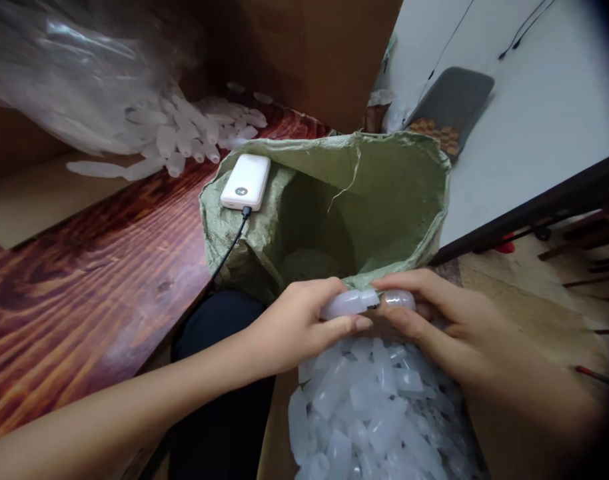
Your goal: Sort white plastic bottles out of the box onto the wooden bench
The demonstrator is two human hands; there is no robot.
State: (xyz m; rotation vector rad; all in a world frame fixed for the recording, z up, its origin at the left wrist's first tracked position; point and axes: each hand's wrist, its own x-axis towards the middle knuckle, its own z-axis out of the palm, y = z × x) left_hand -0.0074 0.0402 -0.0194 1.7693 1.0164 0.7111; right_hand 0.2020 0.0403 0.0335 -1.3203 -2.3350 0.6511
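Observation:
Between the fingers of my left hand (304,317) is a whitish, translucent plastic tube piece (345,304), its open end facing right. My right hand (444,327) pinches a shorter, rounded clear cap piece (400,299), lined up with the tube. A small gap with something dark in it separates the two. Right below my hands lies a heap of similar translucent plastic pieces (369,407) in a cardboard box. A green woven sack (399,193) stands open just beyond my hands.
A white power bank (246,181) with a black cable rests on the sack's left side. More translucent tubes (184,130) spill from a clear plastic bag (84,73) onto the wood-grain table (109,287). A grey chair back (454,100) stands behind at the right.

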